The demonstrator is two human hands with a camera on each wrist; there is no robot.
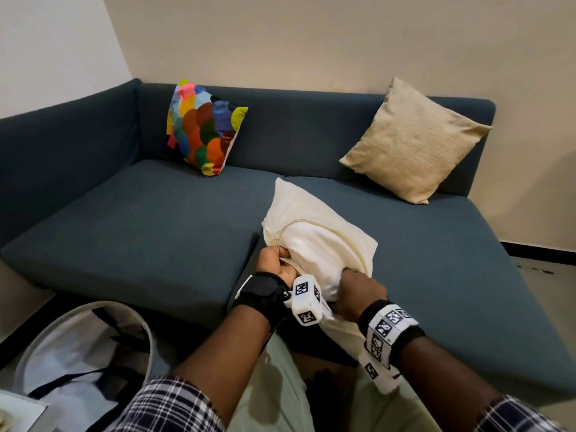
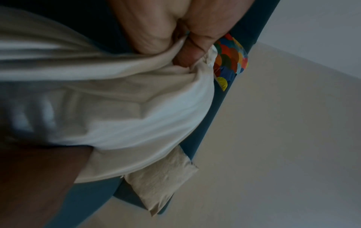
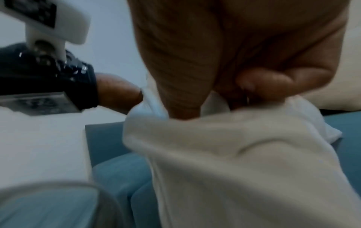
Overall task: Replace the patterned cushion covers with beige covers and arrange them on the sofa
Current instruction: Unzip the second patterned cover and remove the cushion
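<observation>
At the front edge of the sofa [image 1: 156, 219], both hands grip the cream cover [image 1: 311, 219] around a white cushion insert: left hand [image 1: 277, 260] clenched on its open edge, right hand [image 1: 361, 291] clutching the near side. The patterned cushion [image 1: 204, 126] and beige cushion [image 1: 414, 141] lean against the backrest, with bare seat between them; a white basket [image 1: 93, 344] stands on the floor at left.

R. hand [image 3: 224, 64] close-up: fingers [image 3: 263, 84] pinching beige cover [image 3: 234, 154]; L. hand [image 3: 119, 94] w/ black wrist strap [image 3: 64, 86] gripping cover edge; teal sofa [image 3: 117, 169] beneath.
</observation>
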